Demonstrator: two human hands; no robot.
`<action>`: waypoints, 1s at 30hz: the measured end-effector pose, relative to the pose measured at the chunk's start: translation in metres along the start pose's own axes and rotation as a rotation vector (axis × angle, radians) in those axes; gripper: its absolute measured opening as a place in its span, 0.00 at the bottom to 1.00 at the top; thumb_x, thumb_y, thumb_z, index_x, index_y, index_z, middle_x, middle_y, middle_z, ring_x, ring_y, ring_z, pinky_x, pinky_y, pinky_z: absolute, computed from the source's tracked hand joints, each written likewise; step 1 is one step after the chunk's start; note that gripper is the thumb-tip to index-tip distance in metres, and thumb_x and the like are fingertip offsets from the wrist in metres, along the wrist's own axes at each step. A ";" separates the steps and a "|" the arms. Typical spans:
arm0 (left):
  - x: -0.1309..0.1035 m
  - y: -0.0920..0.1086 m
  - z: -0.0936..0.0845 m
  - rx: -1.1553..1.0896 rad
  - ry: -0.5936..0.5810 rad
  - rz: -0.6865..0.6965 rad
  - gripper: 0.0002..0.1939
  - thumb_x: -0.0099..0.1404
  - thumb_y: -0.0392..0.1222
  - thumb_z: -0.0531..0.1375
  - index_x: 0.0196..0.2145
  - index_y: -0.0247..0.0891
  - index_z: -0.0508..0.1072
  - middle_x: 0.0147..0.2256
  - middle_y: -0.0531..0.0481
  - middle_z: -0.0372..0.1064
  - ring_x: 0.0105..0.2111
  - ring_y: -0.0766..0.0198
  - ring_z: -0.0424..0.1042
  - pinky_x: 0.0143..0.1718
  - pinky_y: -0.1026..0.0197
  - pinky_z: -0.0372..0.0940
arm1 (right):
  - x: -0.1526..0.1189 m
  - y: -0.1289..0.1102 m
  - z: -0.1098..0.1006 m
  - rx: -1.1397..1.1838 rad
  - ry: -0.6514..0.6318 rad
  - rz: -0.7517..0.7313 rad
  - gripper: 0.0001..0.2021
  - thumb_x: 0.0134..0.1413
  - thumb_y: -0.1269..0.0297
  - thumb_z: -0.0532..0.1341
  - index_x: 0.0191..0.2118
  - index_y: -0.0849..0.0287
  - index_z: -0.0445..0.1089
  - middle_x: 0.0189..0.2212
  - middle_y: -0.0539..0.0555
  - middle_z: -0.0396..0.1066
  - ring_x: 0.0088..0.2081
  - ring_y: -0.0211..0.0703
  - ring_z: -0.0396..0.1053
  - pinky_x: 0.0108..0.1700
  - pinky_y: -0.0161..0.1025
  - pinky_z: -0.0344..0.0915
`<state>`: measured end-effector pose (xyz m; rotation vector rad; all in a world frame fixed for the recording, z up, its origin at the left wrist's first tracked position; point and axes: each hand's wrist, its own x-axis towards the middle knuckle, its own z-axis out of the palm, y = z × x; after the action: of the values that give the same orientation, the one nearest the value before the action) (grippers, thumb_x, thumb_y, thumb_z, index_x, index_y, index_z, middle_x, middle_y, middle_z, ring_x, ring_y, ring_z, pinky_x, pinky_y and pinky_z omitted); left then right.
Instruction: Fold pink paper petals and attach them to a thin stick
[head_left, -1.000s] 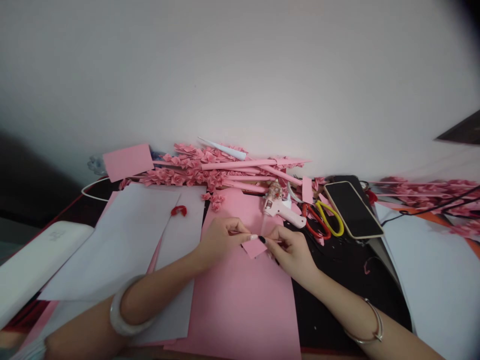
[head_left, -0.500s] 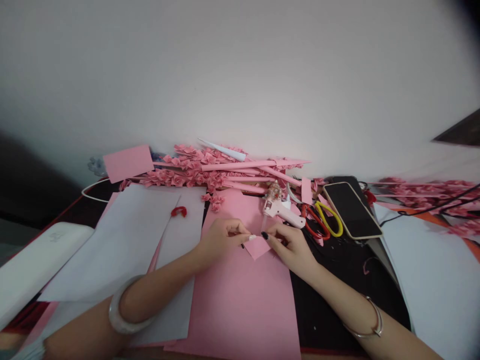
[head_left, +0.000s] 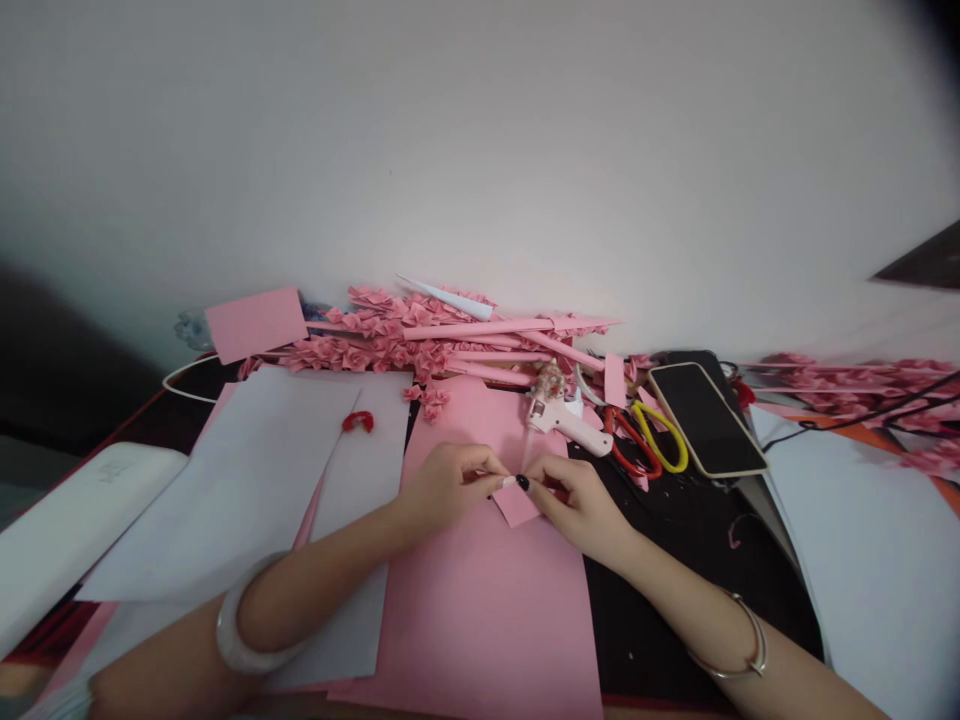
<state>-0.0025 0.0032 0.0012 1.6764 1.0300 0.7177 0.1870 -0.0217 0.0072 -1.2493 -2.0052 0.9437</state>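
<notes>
Between my two hands is a small pink piece of paper (head_left: 516,506), its upper edge pinched in my fingertips. My left hand (head_left: 454,482) grips it from the left with thumb and forefinger. From the right, my right hand (head_left: 574,497) pinches the same edge, and the two sets of fingertips nearly touch. Part of the paper is hidden behind the fingers. Under both hands lies a large pink sheet (head_left: 487,620). Just beyond them rests a white and pink glue gun (head_left: 566,418), its handle pointing right.
Right of the glue gun lie red and yellow scissors handles (head_left: 660,437) and a phone (head_left: 707,420). Pink paper flowers and stems (head_left: 390,340) line the wall. White sheets (head_left: 225,480) with a red curved item (head_left: 358,422) cover the left, beside a white box-like device (head_left: 90,520).
My fingertips have drawn closer together along the paper's upper edge. The small paper has tilted and shifted slightly to the right and down.
</notes>
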 end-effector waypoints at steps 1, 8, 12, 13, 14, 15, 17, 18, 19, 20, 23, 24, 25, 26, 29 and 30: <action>0.000 0.000 0.000 0.003 0.019 -0.009 0.07 0.56 0.38 0.59 0.22 0.35 0.71 0.20 0.54 0.66 0.21 0.70 0.62 0.23 0.68 0.54 | 0.000 0.000 0.000 0.002 0.019 0.013 0.11 0.56 0.67 0.54 0.23 0.60 0.59 0.18 0.46 0.56 0.21 0.33 0.52 0.24 0.32 0.49; 0.002 -0.003 -0.002 -0.018 0.072 -0.072 0.16 0.53 0.44 0.63 0.17 0.35 0.61 0.18 0.56 0.63 0.19 0.71 0.60 0.21 0.68 0.52 | 0.002 0.011 0.002 0.043 0.121 0.056 0.22 0.55 0.60 0.57 0.17 0.57 0.45 0.14 0.43 0.44 0.19 0.31 0.43 0.21 0.33 0.42; 0.002 -0.003 -0.003 -0.060 0.093 -0.083 0.19 0.52 0.46 0.64 0.17 0.36 0.58 0.17 0.54 0.65 0.20 0.69 0.65 0.22 0.68 0.55 | 0.002 0.015 0.001 0.110 0.118 0.087 0.24 0.54 0.57 0.57 0.16 0.57 0.44 0.14 0.43 0.42 0.19 0.31 0.41 0.20 0.33 0.41; 0.002 -0.003 -0.004 -0.070 0.096 -0.083 0.20 0.51 0.46 0.64 0.17 0.36 0.57 0.17 0.55 0.65 0.19 0.69 0.65 0.22 0.68 0.56 | 0.002 0.015 0.000 0.126 0.122 0.094 0.24 0.55 0.56 0.56 0.16 0.57 0.43 0.14 0.43 0.42 0.19 0.31 0.41 0.20 0.33 0.40; 0.002 -0.003 -0.004 -0.081 0.100 -0.082 0.20 0.51 0.45 0.65 0.16 0.37 0.57 0.16 0.56 0.64 0.19 0.69 0.65 0.21 0.68 0.56 | 0.002 0.015 -0.001 0.143 0.118 0.103 0.24 0.56 0.56 0.56 0.16 0.57 0.43 0.14 0.43 0.42 0.19 0.31 0.40 0.20 0.33 0.40; 0.003 -0.003 -0.004 -0.095 0.100 -0.083 0.20 0.51 0.45 0.65 0.16 0.37 0.56 0.16 0.56 0.64 0.18 0.69 0.65 0.21 0.68 0.56 | 0.002 0.015 -0.001 0.159 0.116 0.109 0.24 0.56 0.55 0.55 0.16 0.57 0.43 0.14 0.43 0.41 0.19 0.31 0.40 0.20 0.33 0.40; 0.004 -0.003 -0.005 -0.134 0.092 -0.080 0.19 0.51 0.43 0.65 0.16 0.37 0.57 0.16 0.56 0.65 0.18 0.70 0.65 0.22 0.68 0.57 | 0.003 0.014 -0.003 0.185 0.124 0.115 0.25 0.56 0.53 0.55 0.16 0.57 0.43 0.15 0.43 0.40 0.19 0.31 0.40 0.20 0.33 0.40; 0.004 -0.003 -0.005 -0.157 0.084 -0.075 0.18 0.52 0.43 0.64 0.17 0.36 0.58 0.16 0.55 0.66 0.19 0.69 0.66 0.23 0.68 0.59 | 0.003 0.014 -0.004 0.197 0.139 0.117 0.25 0.56 0.53 0.55 0.16 0.57 0.43 0.15 0.43 0.41 0.19 0.31 0.40 0.20 0.33 0.40; 0.005 -0.003 -0.006 -0.180 0.078 -0.069 0.16 0.54 0.42 0.63 0.18 0.36 0.60 0.18 0.55 0.67 0.20 0.69 0.67 0.25 0.67 0.60 | 0.004 0.014 -0.004 0.212 0.157 0.121 0.24 0.56 0.52 0.55 0.17 0.57 0.44 0.15 0.43 0.42 0.19 0.31 0.41 0.21 0.33 0.41; 0.006 -0.003 -0.007 -0.202 0.080 -0.066 0.14 0.55 0.42 0.62 0.19 0.35 0.62 0.19 0.54 0.68 0.21 0.69 0.68 0.27 0.66 0.62 | 0.004 0.014 -0.006 0.230 0.175 0.126 0.24 0.57 0.52 0.54 0.17 0.57 0.46 0.15 0.43 0.44 0.19 0.31 0.43 0.21 0.33 0.42; 0.007 -0.001 -0.011 -0.212 0.122 -0.059 0.14 0.58 0.43 0.60 0.20 0.35 0.62 0.18 0.56 0.66 0.20 0.70 0.66 0.27 0.67 0.62 | 0.006 0.015 -0.008 0.286 0.203 0.136 0.22 0.58 0.52 0.52 0.18 0.58 0.51 0.15 0.44 0.50 0.19 0.32 0.47 0.22 0.33 0.45; 0.008 -0.001 -0.012 -0.198 0.143 -0.054 0.15 0.58 0.43 0.60 0.20 0.36 0.60 0.17 0.57 0.64 0.19 0.71 0.64 0.25 0.68 0.60 | 0.006 0.016 -0.009 0.296 0.209 0.134 0.22 0.59 0.53 0.53 0.18 0.59 0.52 0.15 0.44 0.50 0.19 0.32 0.47 0.22 0.33 0.45; 0.008 -0.001 -0.013 -0.180 0.161 -0.048 0.16 0.58 0.43 0.60 0.19 0.36 0.59 0.16 0.58 0.61 0.18 0.72 0.62 0.23 0.68 0.58 | 0.006 0.016 -0.009 0.305 0.214 0.131 0.22 0.58 0.53 0.53 0.17 0.59 0.53 0.14 0.44 0.51 0.19 0.32 0.47 0.22 0.33 0.45; 0.008 0.000 -0.014 -0.159 0.171 -0.041 0.17 0.58 0.43 0.60 0.18 0.36 0.58 0.15 0.59 0.59 0.17 0.73 0.60 0.22 0.69 0.56 | 0.006 0.017 -0.009 0.319 0.218 0.132 0.23 0.58 0.53 0.54 0.17 0.59 0.53 0.14 0.44 0.51 0.18 0.31 0.47 0.22 0.33 0.44; 0.008 -0.002 -0.015 -0.142 0.145 -0.028 0.18 0.59 0.44 0.59 0.18 0.36 0.57 0.15 0.59 0.58 0.17 0.73 0.59 0.23 0.69 0.56 | 0.006 0.018 -0.007 0.460 0.222 0.170 0.23 0.56 0.54 0.56 0.16 0.59 0.52 0.13 0.43 0.49 0.17 0.30 0.45 0.21 0.33 0.42; 0.008 -0.003 -0.015 -0.151 0.122 -0.018 0.16 0.60 0.44 0.59 0.19 0.36 0.60 0.16 0.58 0.60 0.18 0.72 0.61 0.24 0.68 0.58 | 0.007 0.018 -0.006 0.535 0.224 0.192 0.23 0.56 0.54 0.56 0.16 0.59 0.52 0.12 0.43 0.48 0.16 0.30 0.45 0.20 0.33 0.40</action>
<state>-0.0117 0.0175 0.0033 1.5069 1.0475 0.8737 0.1980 -0.0086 -0.0031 -1.1851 -1.3532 1.2658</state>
